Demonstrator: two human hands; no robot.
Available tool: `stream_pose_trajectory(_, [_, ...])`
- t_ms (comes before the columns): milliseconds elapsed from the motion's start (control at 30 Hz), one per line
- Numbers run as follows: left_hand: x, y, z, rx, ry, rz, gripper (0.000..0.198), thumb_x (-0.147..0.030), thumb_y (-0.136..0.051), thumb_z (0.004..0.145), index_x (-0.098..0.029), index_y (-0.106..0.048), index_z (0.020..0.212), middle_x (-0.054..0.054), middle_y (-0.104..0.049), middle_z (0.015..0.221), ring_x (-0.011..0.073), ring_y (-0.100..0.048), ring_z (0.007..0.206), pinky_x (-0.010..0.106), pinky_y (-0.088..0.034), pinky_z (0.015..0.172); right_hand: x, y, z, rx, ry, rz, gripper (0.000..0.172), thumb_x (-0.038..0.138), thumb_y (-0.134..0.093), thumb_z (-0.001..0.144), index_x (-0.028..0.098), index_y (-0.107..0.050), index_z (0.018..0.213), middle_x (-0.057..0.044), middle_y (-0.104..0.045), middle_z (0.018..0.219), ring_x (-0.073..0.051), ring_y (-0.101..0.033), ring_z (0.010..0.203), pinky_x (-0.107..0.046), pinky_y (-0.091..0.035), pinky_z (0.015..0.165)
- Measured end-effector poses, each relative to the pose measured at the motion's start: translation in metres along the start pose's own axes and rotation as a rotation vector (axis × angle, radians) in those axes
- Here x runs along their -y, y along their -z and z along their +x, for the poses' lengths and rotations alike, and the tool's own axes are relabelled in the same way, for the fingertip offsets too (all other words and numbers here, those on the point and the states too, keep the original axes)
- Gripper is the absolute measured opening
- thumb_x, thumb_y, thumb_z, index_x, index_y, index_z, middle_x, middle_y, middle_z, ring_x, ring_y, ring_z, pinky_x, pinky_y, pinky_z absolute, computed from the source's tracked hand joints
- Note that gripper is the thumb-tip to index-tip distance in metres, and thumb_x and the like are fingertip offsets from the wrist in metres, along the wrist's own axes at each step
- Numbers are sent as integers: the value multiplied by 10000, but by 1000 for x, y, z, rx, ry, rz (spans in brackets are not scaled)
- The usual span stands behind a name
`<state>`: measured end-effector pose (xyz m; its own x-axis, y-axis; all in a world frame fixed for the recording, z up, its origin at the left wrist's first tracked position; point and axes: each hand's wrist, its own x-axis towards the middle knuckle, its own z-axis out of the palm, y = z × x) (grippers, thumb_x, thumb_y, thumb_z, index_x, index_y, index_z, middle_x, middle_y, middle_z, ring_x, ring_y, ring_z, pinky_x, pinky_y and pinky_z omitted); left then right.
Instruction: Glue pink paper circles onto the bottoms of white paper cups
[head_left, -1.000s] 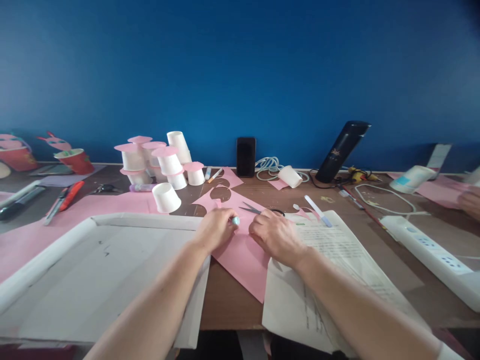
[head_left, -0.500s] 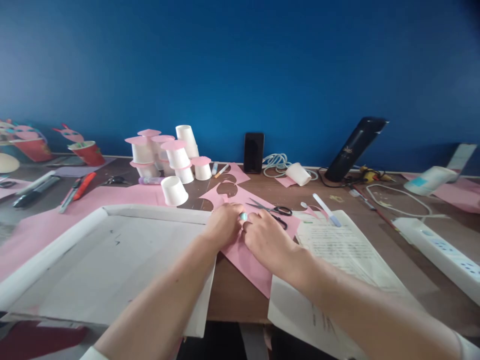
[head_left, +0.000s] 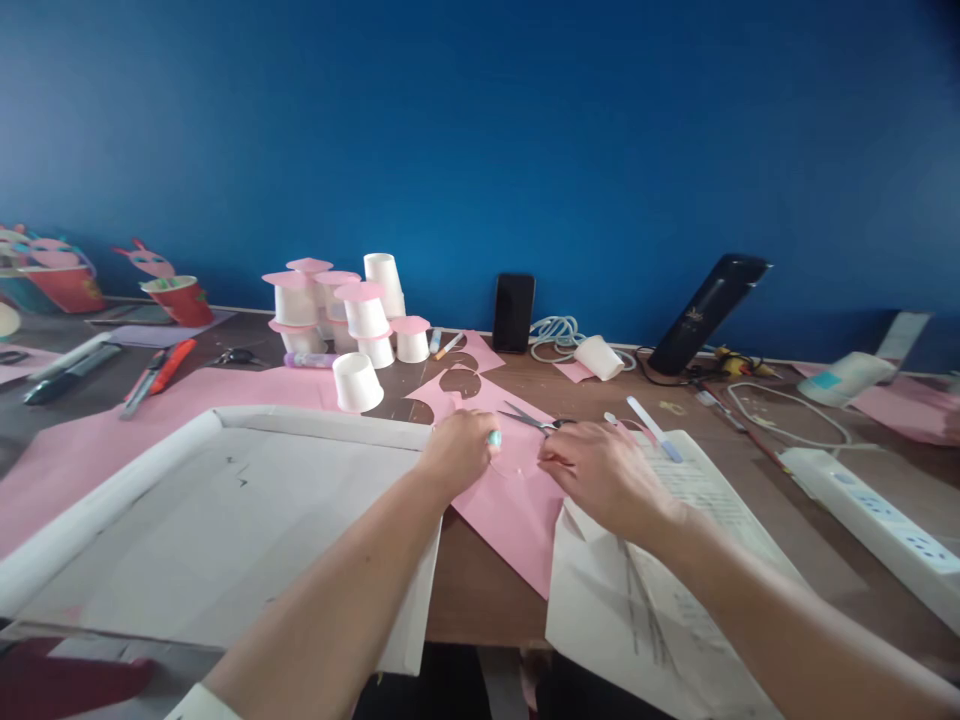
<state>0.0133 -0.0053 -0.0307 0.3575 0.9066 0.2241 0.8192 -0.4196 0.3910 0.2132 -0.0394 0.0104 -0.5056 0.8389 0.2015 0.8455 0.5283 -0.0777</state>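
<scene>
The left hand (head_left: 463, 450) closes around a small teal piece (head_left: 493, 438) above the pink sheet (head_left: 517, 510). The right hand (head_left: 607, 470) is half curled beside it; whether it grips something, I cannot tell. Perhaps something thin is being drawn out between them, and this calls for steady fingers. Most of the teal piece and the handles of the scissors (head_left: 544, 427) are hidden.

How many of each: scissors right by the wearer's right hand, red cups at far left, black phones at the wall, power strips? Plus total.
Scissors: 1
Red cups: 2
Black phone: 1
Power strip: 1
Total: 5
</scene>
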Motion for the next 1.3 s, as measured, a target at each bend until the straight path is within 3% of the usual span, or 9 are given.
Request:
stream_pose_trajectory(133, [1, -1, 1, 11, 3, 13, 127, -101, -503, 732, -179, -601, 710, 38, -647, 757, 177, -572, 718, 278, -378, 629, -6, -4, -2, -5, -175, 180, 101, 291, -575, 837, 237, -653, 872, 10, -678, 848, -145, -604, 744, -260, -359, 630])
stream_pose_trajectory(267, [-2, 4, -1, 31, 9, 50, 135, -115, -498, 757, -180, -616, 766, 43, -662, 804, 180, -593, 743, 278, -412, 645, -7, -12, 7, -12, -221, 282, 146, 321, -576, 822, 246, -656, 918, -1, -687, 884, -161, -624, 765, -264, -396, 641])
stream_pose_trajectory(433, [-5, 9, -1, 58, 24, 115, 103, -151, -532, 765, -173, -621, 812, 62, -672, 843, 207, -614, 793, 296, -448, 675, -9, -23, 23, -111, -258, 452, 245, 381, -566, 829, 256, -612, 1034, -8, -681, 870, -166, -632, 726, -285, -461, 669])
stream_pose_trajectory(567, [-4, 6, 0, 58, 22, 130, 85, -189, -544, 782, -177, -622, 814, 73, -674, 861, 229, -617, 838, 322, -465, 709, -9, -38, 27, -269, -327, 600, 315, 423, -544, 854, 255, -572, 1119, -27, -673, 934, -166, -642, 751, -289, -491, 686])
stream_pose_trajectory(700, [-3, 3, 0, 40, 13, 119, 77, -247, -569, 796, -195, -624, 811, 53, -678, 864, 227, -610, 839, 321, -468, 700, -11, -49, 24, -354, -362, 740, 368, 473, -533, 860, 220, -568, 1125, -51, -660, 899, -162, -627, 685, -271, -500, 609])
stream_pose_trajectory(1033, [-5, 1, -1, -195, -53, -105, 123, -267, -616, 813, -201, -663, 905, 32, -693, 915, 198, -600, 861, 300, -457, 767, -16, -48, 19, -376, -351, 839, 380, 480, -565, 853, 222, -569, 1132, -41, -644, 865, -147, -602, 657, -234, -485, 542])
stream_pose_trajectory(1300, [-6, 1, -1, -234, -69, -178, 151, -282, -604, 830, -205, -662, 946, 27, -699, 939, 180, -602, 863, 290, -452, 797, -16, -50, 18, -358, -336, 888, 395, 489, -570, 850, 220, -567, 1139, -66, -658, 914, -161, -611, 682, -243, -495, 548])
